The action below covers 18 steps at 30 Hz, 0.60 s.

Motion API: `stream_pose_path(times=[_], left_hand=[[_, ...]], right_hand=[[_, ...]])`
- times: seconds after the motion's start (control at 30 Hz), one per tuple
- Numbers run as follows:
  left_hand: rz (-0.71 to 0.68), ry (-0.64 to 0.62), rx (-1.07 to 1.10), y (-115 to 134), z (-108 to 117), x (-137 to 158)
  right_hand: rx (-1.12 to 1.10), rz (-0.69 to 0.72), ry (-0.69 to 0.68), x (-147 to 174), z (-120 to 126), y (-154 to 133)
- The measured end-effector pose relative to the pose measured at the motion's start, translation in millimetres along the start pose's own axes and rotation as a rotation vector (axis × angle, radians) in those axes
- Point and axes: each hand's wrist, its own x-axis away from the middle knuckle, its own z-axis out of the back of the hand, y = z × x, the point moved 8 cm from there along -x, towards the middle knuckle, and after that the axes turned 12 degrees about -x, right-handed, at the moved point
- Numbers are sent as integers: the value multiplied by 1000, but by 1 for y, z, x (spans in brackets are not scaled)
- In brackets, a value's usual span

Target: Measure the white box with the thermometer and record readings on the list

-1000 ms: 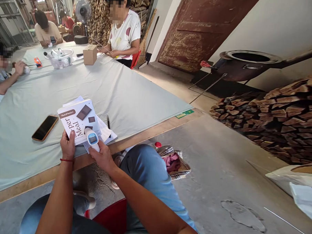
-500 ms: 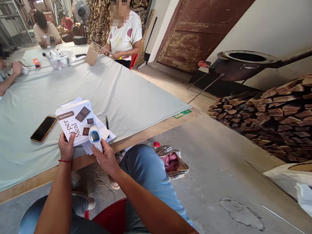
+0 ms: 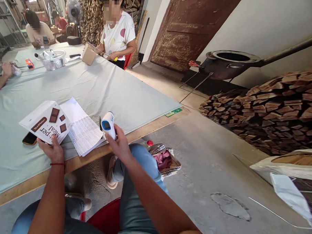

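We seem to be in a big room of a home. We see chopped wood (image 3: 272,110) piled at the right of the frame, a round metal stove (image 3: 220,69) at the upper right, an old brown door (image 3: 188,28) at the top, and a fan (image 3: 73,11) at the upper left.
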Motion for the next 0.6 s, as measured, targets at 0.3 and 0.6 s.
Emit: stream_pose_path(times=[0.3, 0.6], left_hand=[[-257, 250, -257, 49, 38, 13], [-671, -482, -445, 136, -24, 150]], right_hand=[[987, -54, -122, -74, 67, 47], [940, 480, -770, -47, -54, 26]])
